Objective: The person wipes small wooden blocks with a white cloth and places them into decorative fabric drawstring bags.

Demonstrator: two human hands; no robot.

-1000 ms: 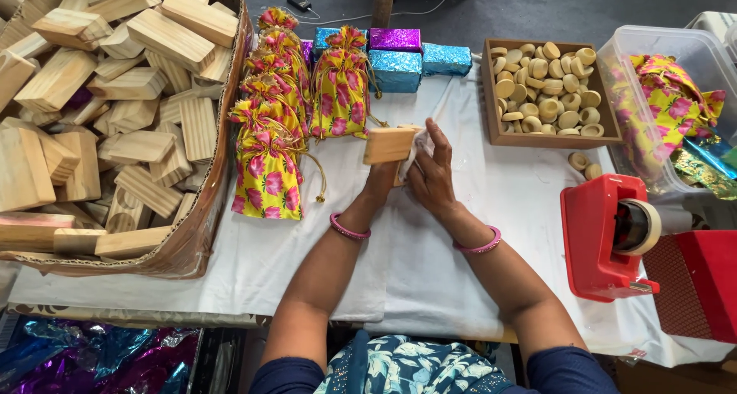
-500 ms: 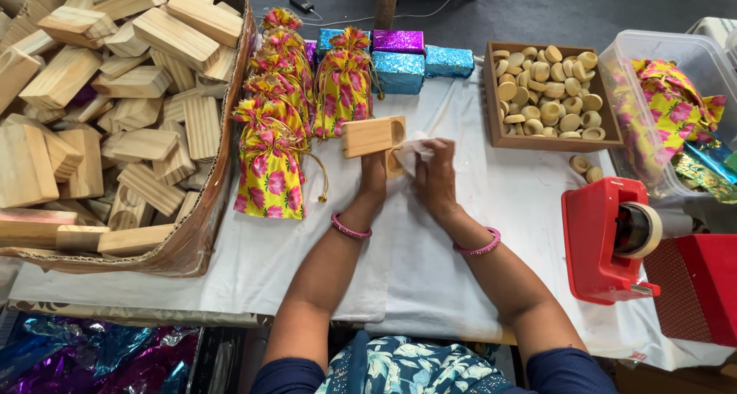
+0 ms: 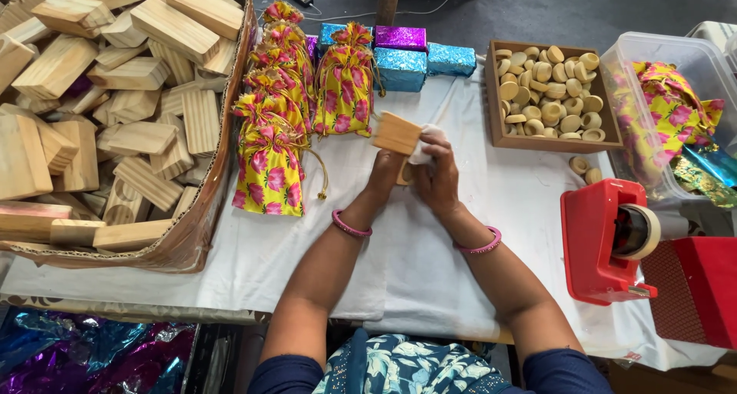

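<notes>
My left hand point(image 3: 386, 178) grips a small wooden block point(image 3: 396, 133) and holds it up above the white table cloth point(image 3: 399, 263). Just right of it, my right hand point(image 3: 436, 181) presses a white cloth pad point(image 3: 427, 144) against the block's right side. Both wrists wear pink bangles. Yellow and pink floral drawstring pouches point(image 3: 270, 154) lie in a row just left of my hands.
A big cardboard box point(image 3: 206, 224) full of wooden blocks fills the left. Shiny blue and purple wrapped boxes point(image 3: 401, 65) sit at the back. A wooden tray point(image 3: 495, 118) of round wooden discs, a clear tub point(image 3: 623, 95) of fabric, a red tape dispenser point(image 3: 599, 240) and a red box point(image 3: 697, 286) stand right.
The block has tilted and shifted slightly left in my left hand. My right hand has closed in against it with the white pad.
</notes>
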